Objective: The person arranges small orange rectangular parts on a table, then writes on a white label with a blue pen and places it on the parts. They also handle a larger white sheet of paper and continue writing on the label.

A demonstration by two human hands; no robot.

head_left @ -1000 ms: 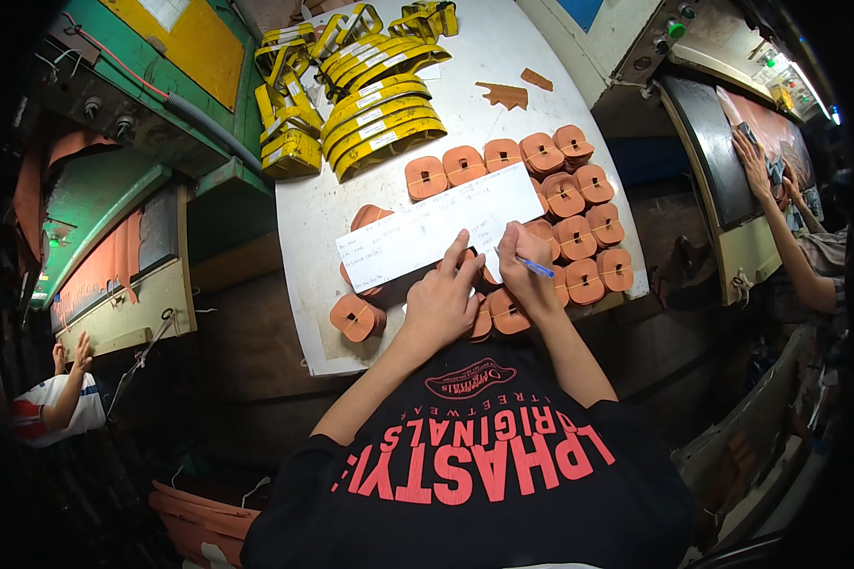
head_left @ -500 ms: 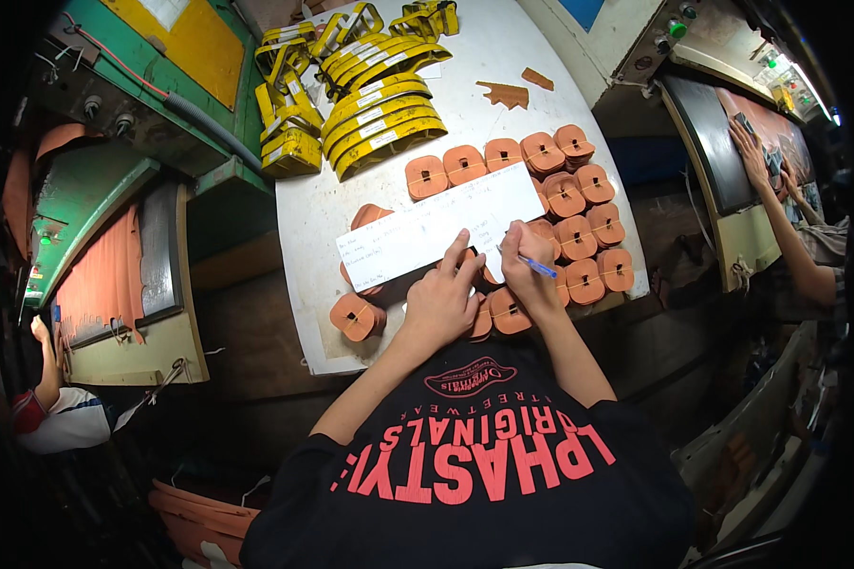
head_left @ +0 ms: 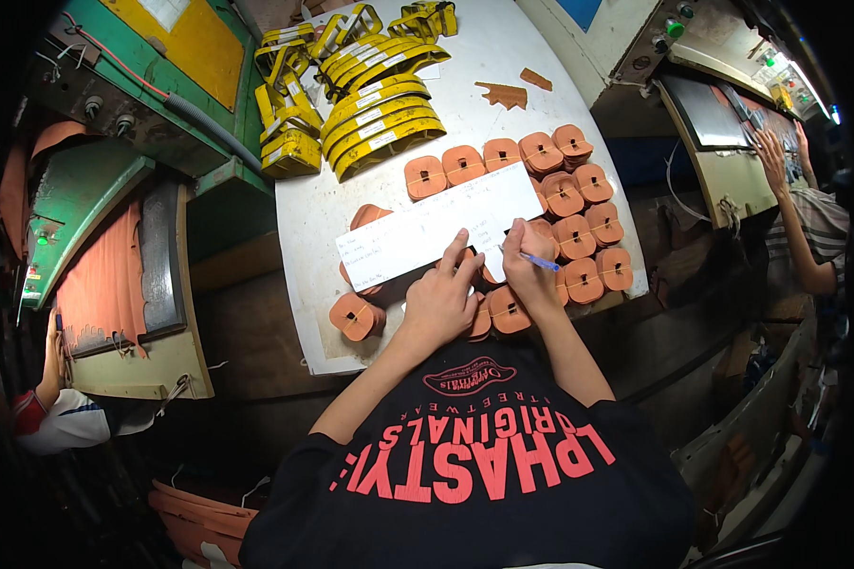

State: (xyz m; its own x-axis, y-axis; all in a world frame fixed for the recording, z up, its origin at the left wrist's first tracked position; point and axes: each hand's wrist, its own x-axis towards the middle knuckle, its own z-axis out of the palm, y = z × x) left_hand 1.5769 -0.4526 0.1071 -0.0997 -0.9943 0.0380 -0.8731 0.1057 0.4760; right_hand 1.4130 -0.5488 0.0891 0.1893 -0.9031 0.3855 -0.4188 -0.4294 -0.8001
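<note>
A long white sheet of paper [head_left: 408,232] with handwriting lies tilted across stacks of tan, rounded-square leather pieces. My left hand [head_left: 441,299] rests on its near edge, fingers stretched out and apart, holding it down. Closed round a blue pen [head_left: 544,263], my right hand [head_left: 529,270] is at the sheet's right part, its tip hidden by the fingers. Banded leather stacks [head_left: 584,280] stand in rows beyond and to the right of the right hand. One more stack [head_left: 353,317] sits apart, left of my left hand.
Yellow metal frames [head_left: 384,123] crowd the far left of the white table [head_left: 503,52]. Leather scraps [head_left: 503,94] lie at its far right. A green machine [head_left: 209,152] borders the left. Co-workers' hands [head_left: 771,159] show at boards on both sides.
My hands and the paper stay almost where they were. The right co-worker's hands have drawn back from the board, and the left co-worker's hand has come down to the board's edge.
</note>
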